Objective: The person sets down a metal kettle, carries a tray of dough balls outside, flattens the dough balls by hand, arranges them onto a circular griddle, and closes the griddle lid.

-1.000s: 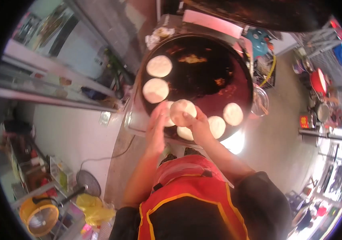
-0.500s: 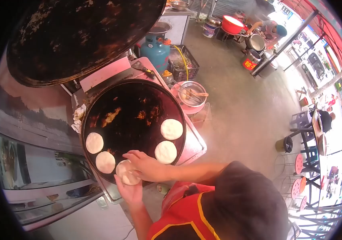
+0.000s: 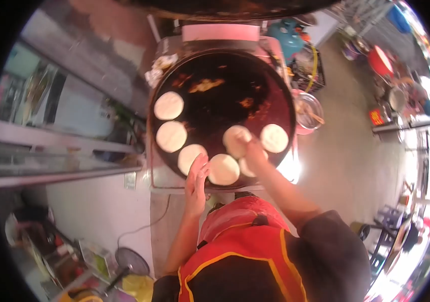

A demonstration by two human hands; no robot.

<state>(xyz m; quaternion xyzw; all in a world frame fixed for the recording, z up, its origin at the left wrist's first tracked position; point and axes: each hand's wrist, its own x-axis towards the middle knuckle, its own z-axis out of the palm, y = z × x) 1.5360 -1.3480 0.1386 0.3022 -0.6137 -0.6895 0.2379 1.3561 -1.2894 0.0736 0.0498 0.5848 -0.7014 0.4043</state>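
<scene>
Several round white dough discs lie along the near and left edge of a large round dark griddle (image 3: 225,95). My right hand (image 3: 253,151) grips one dough disc (image 3: 236,141) by its right side, over the griddle's near right part. Just under my right wrist, another disc (image 3: 247,168) is partly covered. My left hand (image 3: 197,181) is open, fingers extended, beside the near-left disc (image 3: 190,157) and left of the nearest disc (image 3: 224,170). Two more discs sit on the left, and one (image 3: 274,138) at the right edge.
A raised dark lid (image 3: 235,9) is beyond the griddle. To the right are a bowl with utensils (image 3: 309,111), a blue gas cylinder (image 3: 286,38) and a black crate (image 3: 309,68). Glass panels stand left; a yellow bag (image 3: 138,287) is lower left.
My hands have moved apart from around one disc. The right now holds a disc further right; the left has released its hold. The camera view has swung back toward the left.
</scene>
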